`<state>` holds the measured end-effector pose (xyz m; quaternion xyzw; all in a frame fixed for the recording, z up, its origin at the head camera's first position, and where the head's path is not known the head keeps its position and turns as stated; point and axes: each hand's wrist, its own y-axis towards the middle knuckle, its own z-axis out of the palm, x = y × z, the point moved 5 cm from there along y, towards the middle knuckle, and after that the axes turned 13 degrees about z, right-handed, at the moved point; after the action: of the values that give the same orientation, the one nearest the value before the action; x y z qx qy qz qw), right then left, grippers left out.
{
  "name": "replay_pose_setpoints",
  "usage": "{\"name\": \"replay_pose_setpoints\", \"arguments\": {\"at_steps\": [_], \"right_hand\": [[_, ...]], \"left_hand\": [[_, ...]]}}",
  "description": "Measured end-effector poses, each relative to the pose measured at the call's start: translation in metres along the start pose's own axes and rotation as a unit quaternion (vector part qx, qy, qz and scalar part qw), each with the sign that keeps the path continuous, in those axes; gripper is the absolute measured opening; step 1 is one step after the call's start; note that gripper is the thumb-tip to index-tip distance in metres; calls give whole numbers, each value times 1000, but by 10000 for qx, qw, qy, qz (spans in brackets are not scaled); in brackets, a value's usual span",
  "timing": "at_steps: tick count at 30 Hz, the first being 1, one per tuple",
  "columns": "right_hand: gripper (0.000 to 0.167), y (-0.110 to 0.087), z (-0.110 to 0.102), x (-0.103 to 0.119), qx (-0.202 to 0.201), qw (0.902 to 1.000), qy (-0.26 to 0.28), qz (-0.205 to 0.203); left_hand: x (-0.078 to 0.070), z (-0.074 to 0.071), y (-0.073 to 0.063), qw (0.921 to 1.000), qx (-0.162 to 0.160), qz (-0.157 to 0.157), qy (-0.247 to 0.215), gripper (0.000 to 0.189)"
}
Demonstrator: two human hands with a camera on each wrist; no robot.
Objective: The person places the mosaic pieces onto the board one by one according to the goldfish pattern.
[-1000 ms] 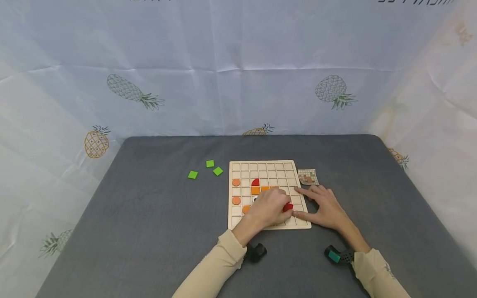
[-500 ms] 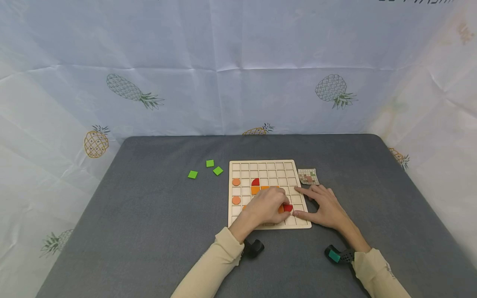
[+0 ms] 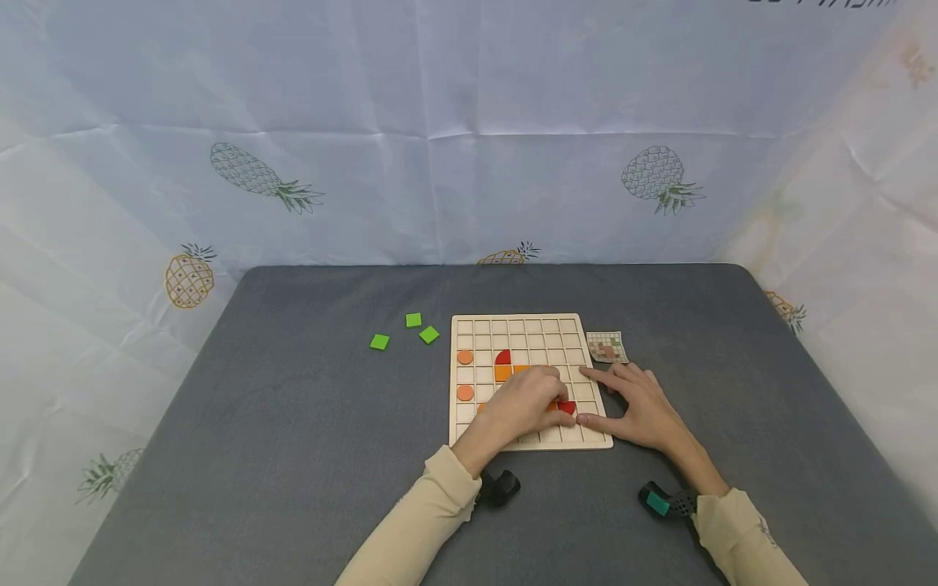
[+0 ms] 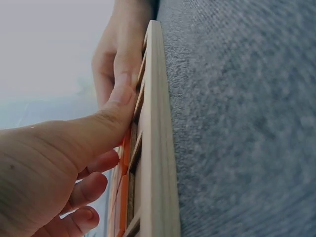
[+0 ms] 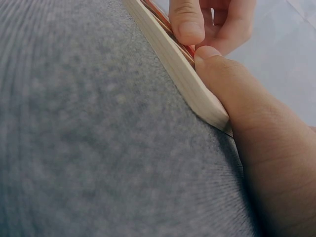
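A pale wooden grid board (image 3: 586, 439) lies on the table. My left hand (image 3: 522, 403) reaches over it and pinches a red quarter-circle tile (image 3: 567, 408) between thumb and fingers, low in a cell near the lower right. In the left wrist view its thumb (image 4: 98, 131) lies over the board's edge, by orange tiles (image 4: 123, 197). My right hand (image 3: 637, 407) rests with thumb and index finger spread on the board's right side. On the board sit two orange discs (image 3: 465, 392), another red quarter-circle (image 3: 503, 357) and orange squares (image 3: 502, 373). The left hand hides part of the rest.
Three green square tiles (image 3: 414, 320) lie loose left of the board. A small printed pattern card (image 3: 606, 347) is just beyond its right edge. Grey cloth covers the table (image 3: 293, 407), and a pineapple-print curtain (image 3: 454, 179) hangs behind.
The red tile at my left fingers has gone from tilted to lying flatter in its cell. My left hand has shifted slightly left; my right hand has stayed in place.
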<state>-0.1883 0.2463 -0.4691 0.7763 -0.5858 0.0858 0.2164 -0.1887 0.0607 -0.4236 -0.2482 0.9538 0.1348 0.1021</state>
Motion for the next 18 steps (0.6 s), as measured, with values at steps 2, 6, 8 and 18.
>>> {"name": "replay_pose_setpoints", "arguments": {"at_steps": [2,6,8,18], "right_hand": [[76,0,0,0,-18,10000,-4,-17],[76,0,0,1,13,10000,12,5],[76,-1,0,0,46,10000,28,31],[75,-1,0,1,-54,10000,21,-68]], "left_hand": [[0,0,0,10000,-31,-4,-32,27],[0,0,-1,10000,-43,-15,-69,26],[0,0,-1,10000,-15,20,-82,25],[-3,5,-1,9967,372,600,410,25]]}}
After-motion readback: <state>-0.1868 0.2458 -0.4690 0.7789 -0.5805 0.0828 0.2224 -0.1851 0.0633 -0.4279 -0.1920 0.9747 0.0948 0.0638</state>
